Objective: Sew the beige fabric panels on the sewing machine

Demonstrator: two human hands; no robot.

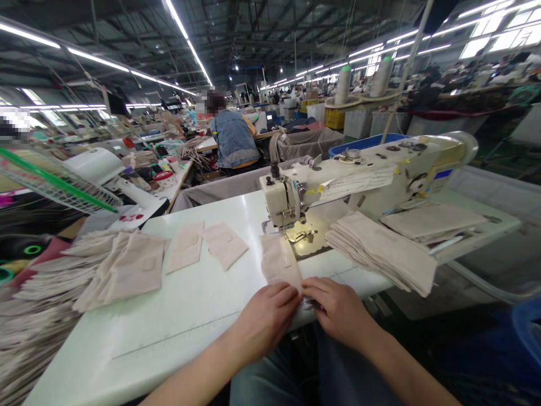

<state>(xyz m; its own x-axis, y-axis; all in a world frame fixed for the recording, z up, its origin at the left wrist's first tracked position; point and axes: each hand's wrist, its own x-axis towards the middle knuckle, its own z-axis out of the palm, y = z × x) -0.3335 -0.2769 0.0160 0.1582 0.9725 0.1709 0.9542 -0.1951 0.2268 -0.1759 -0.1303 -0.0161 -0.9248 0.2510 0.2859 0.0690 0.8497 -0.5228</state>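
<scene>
A beige fabric piece [275, 256] lies on the table with its far end beside the needle area of the sewing machine [282, 206]. At its near end, my left hand [276, 307] has its fingers closed on the fabric. Close against it, my right hand [336, 304] pinches the near right corner of the same piece, its fingertips almost touching the left ones. A paler strip runs along the right edge of the fabric. My fingers partly hide the near edge. To the right of the needle plate [302, 232] rests a stack of beige fabric pieces [376, 248].
Two loose beige pieces [225, 245] lie left of the machine. Farther left are a pile of fabric pieces [131, 265] and a white fan [105, 175] with a wire guard. Thread cones [344, 87] stand behind the machine. A person in a denim vest [234, 138] sits beyond the table.
</scene>
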